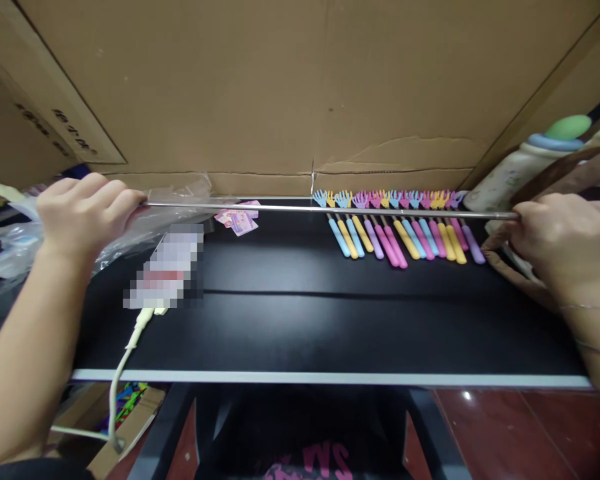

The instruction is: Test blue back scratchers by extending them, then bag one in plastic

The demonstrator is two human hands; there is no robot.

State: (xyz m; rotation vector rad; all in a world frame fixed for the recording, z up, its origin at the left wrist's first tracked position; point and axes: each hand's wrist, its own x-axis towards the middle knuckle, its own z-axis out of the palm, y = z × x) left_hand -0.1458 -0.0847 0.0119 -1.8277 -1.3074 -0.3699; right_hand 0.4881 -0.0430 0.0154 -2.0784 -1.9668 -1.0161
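A long, thin metal rod, which looks like a pulled-out telescopic back scratcher [280, 208], stretches level across the view above the black table. My left hand [87, 210] is closed around its left end, and my right hand [565, 243] grips the right end. Both ends are hidden inside my fists. Below and behind the rod's right half lies a row of several short back scratchers [393, 243] with little hand-shaped heads and blue, yellow, pink and purple handles. Small printed cards [240, 219] rest left of that row.
A blurred-out phone-like device [167, 267] with a white cable [114, 400] lies on the black table [290, 333]. Clear plastic bags [130, 240] are at left, a bottle [510, 167] at right. Cardboard [280, 87] walls the back. Below left stands an open box [140, 427].
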